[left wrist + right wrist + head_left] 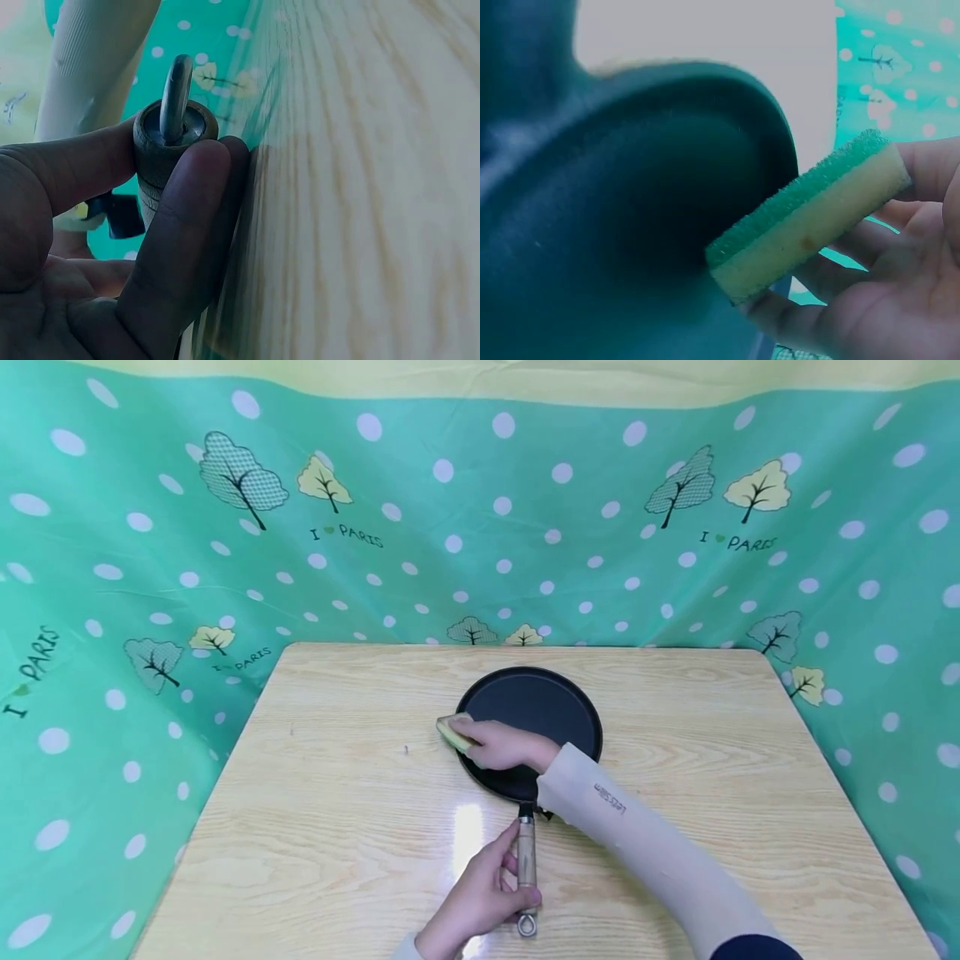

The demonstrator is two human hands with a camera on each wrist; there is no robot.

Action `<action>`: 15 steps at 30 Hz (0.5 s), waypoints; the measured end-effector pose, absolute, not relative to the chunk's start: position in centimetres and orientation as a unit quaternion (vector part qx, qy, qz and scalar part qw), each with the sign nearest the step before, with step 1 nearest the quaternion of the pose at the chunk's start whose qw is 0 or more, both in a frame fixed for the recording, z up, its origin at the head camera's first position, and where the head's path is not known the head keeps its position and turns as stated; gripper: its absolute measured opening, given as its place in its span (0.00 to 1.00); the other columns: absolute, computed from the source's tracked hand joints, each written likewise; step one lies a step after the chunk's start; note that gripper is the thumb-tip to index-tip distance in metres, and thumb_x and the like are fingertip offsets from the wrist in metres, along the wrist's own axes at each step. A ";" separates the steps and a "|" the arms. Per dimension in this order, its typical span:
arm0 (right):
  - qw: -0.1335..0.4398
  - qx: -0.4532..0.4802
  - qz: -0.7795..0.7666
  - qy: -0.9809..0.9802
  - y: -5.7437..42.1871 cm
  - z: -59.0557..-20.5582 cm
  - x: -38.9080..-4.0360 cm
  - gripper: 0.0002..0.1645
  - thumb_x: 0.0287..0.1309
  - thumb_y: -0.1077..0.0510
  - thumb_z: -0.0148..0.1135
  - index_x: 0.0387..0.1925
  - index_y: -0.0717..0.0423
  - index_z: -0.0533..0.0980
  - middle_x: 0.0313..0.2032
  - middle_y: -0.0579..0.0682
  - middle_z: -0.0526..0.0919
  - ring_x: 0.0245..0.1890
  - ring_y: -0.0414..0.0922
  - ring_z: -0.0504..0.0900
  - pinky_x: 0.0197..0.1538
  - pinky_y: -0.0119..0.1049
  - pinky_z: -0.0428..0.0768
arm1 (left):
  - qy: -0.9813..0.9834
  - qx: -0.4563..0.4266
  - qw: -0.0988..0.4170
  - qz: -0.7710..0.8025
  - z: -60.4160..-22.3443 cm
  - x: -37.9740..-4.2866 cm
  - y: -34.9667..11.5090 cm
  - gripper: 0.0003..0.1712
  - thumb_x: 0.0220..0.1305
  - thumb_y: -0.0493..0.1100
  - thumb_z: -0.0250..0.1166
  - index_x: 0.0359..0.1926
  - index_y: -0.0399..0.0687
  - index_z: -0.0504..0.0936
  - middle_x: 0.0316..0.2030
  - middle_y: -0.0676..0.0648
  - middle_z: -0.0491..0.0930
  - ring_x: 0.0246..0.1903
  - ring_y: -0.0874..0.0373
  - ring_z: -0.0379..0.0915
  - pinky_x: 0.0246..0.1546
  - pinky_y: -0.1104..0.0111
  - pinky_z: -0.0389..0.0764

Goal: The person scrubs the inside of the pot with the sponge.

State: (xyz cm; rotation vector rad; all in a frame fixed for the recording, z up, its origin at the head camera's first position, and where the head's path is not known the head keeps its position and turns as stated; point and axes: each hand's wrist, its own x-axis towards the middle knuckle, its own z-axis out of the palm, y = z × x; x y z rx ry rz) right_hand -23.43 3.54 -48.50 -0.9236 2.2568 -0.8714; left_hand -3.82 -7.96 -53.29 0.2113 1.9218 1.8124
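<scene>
Head view: your right hand [498, 745] grips the sponge [453, 734] at the left rim of the pan [540, 703], fingers bent over it. The pan, black and round, lies on the table [337, 793] near its far edge, its handle [527, 852] pointing back toward you. Your left hand [483, 893] holds that handle, one finger reaching up along its left side and the thumb across it, close to the metal ring [527, 926] at its end. Your pale right sleeve [637, 839], with small lettering, passes over the pan's lower right rim. Green dotted cloth [480, 468], printed with trees and "PARIS", hangs behind the table and along both sides.

Left wrist view: your fingers and thumb close round the end of the handle, and the ring stands out from its cap. Wood-grained table fills the right half; the sleeve and cloth show at upper left.

Right wrist view: you pinch the sponge between thumb and fingers by its edges. Its green layer faces the pan, its thicker yellowish layer your palm. It overlaps the pan's rim here, though you cannot tell from this angle whether they touch. Much of the pan is dark and blurred.
</scene>
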 end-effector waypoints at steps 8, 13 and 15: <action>0.258 -0.281 -0.337 0.861 2.9 -49.0 -25.6 0.37 0.81 0.63 0.45 0.84 0.55 0.50 0.82 0.58 0.51 0.77 0.50 0.61 0.73 0.41 0.69 | 0.699 0.078 0.242 0.668 -53.3 -3.8 -8.2 0.57 0.59 0.33 0.76 0.83 0.37 0.54 0.41 0.44 0.72 0.19 0.63 0.75 0.20 0.67 0.89; 0.235 -0.238 -0.324 0.885 3.1 -49.3 -26.5 0.35 0.83 0.60 0.43 0.84 0.53 0.49 0.83 0.57 0.47 0.83 0.55 0.46 0.84 0.54 0.53 | 0.699 0.076 0.246 0.667 -53.3 -3.8 -8.1 0.56 0.60 0.32 0.76 0.83 0.38 0.53 0.42 0.43 0.72 0.20 0.63 0.75 0.21 0.64 0.90; 0.229 -0.221 -0.304 0.898 3.4 -49.4 -26.7 0.35 0.83 0.60 0.42 0.84 0.50 0.50 0.84 0.56 0.46 0.83 0.56 0.43 0.83 0.64 0.47 | 0.700 0.075 0.247 0.666 -53.4 -3.8 -8.0 0.56 0.60 0.32 0.75 0.83 0.38 0.54 0.41 0.43 0.71 0.20 0.63 0.75 0.21 0.63 0.90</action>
